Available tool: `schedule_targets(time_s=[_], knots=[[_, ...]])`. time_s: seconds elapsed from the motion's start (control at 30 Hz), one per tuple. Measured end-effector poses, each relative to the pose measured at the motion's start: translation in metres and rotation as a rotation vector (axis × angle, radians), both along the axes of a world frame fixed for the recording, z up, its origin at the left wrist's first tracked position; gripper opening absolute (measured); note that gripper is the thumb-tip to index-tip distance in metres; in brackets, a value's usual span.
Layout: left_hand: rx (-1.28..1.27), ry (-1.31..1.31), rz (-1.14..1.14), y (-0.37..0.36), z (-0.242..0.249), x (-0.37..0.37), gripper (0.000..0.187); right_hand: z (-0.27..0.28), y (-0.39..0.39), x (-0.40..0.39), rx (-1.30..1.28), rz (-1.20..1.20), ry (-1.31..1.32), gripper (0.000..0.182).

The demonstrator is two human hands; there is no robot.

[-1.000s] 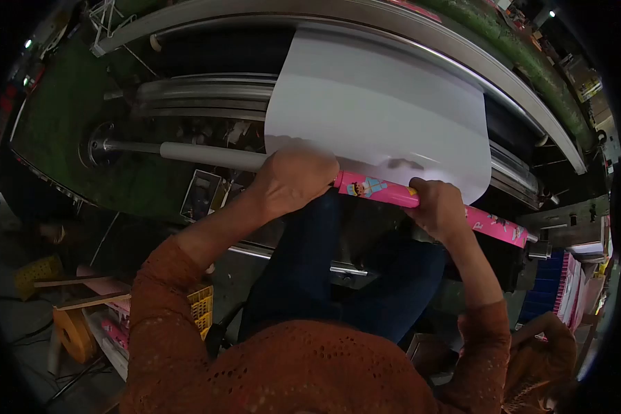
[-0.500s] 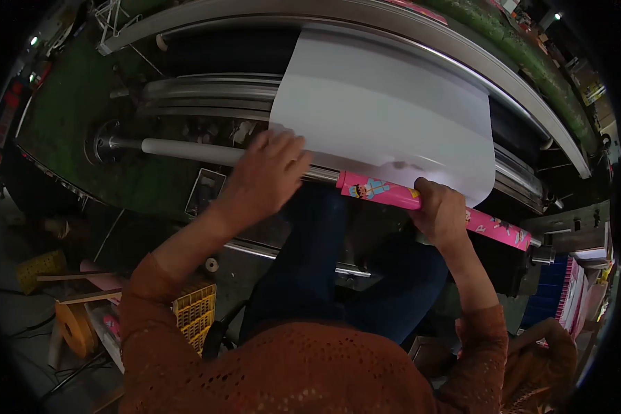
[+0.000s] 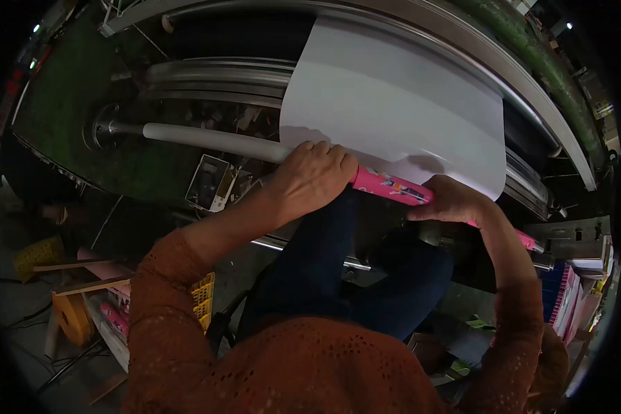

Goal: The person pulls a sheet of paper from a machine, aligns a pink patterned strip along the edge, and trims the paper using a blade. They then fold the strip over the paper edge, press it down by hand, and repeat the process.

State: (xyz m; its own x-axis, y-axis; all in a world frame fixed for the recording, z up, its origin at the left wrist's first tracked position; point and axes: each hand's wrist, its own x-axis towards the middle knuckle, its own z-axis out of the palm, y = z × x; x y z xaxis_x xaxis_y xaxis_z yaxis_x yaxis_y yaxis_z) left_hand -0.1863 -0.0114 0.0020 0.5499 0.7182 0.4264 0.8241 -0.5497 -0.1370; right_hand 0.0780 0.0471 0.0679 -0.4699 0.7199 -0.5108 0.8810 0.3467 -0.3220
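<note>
A pink printed roll (image 3: 393, 188) sits on a metal shaft in front of a white sheet (image 3: 400, 90) that comes down from the machine. My left hand (image 3: 317, 172) is wrapped round the roll's left end, where it meets a white tube (image 3: 207, 139) on the same shaft. Farther right, my right hand (image 3: 452, 200) rests round the pink roll, its thumb stretched along the near side. The sheet's lower edge lies just behind both hands.
Metal rollers (image 3: 221, 74) cross behind the shaft, and a round flange (image 3: 105, 127) holds its left end. A small open box (image 3: 209, 181) lies below the tube. At lower left are an orange tape roll (image 3: 74, 319) and a yellow crate (image 3: 203, 300).
My left hand has moved right from above the white tube and closed round the pink roll's left end. My right hand has turned, with its thumb now along the roll.
</note>
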Motion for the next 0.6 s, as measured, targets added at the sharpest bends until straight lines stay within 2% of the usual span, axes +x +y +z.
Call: schedule_targets(time_s=[0.07, 0.1, 0.17, 0.2, 0.3, 0.37, 0.4, 0.43, 0.5, 0.53, 0.6], knots=[[0.048, -0.006, 0.001, 0.003, 0.001, -0.001, 0.005, 0.005, 0.010, -0.002, -0.465, -0.158, -0.008, 0.040], [0.043, -0.012, 0.010, 0.003, 0.001, -0.001, 0.005, -0.004, 0.002, 0.004, -0.203, -0.022, 0.110, 0.033], [0.028, -0.023, 0.010, 0.001, -0.002, 0.002, 0.005, -0.013, -0.031, 0.005, 0.467, 0.030, 0.093, 0.032], [0.026, -0.028, 0.018, 0.001, -0.002, 0.002, 0.006, -0.012, -0.046, -0.001, 0.593, -0.012, 0.129, 0.028], [0.055, -0.024, 0.021, 0.001, -0.003, 0.001, 0.006, -0.022, -0.037, -0.002, 0.537, -0.045, 0.021, 0.028], [0.082, -0.020, 0.004, -0.002, -0.003, 0.001, 0.007, -0.016, -0.013, 0.004, 0.228, 0.115, 0.019, 0.028], [0.058, -0.025, -0.002, -0.001, -0.003, 0.000, 0.007, -0.002, 0.004, -0.002, -0.233, 0.007, 0.131, 0.038], [0.046, -0.029, -0.001, 0.001, -0.002, -0.001, 0.007, -0.001, 0.012, -0.003, -0.225, 0.001, 0.133, 0.038], [0.049, -0.049, -0.001, 0.002, -0.003, -0.002, 0.007, -0.002, 0.021, -0.004, -0.622, -0.121, -0.072, 0.039], [0.041, -0.071, 0.002, 0.002, -0.004, -0.001, 0.007, -0.009, 0.002, 0.003, -0.149, 0.023, 0.180, 0.031], [0.065, -0.062, -0.002, 0.003, -0.006, 0.000, 0.007, -0.014, -0.036, 0.000, 0.553, 0.021, 0.196, 0.022]])
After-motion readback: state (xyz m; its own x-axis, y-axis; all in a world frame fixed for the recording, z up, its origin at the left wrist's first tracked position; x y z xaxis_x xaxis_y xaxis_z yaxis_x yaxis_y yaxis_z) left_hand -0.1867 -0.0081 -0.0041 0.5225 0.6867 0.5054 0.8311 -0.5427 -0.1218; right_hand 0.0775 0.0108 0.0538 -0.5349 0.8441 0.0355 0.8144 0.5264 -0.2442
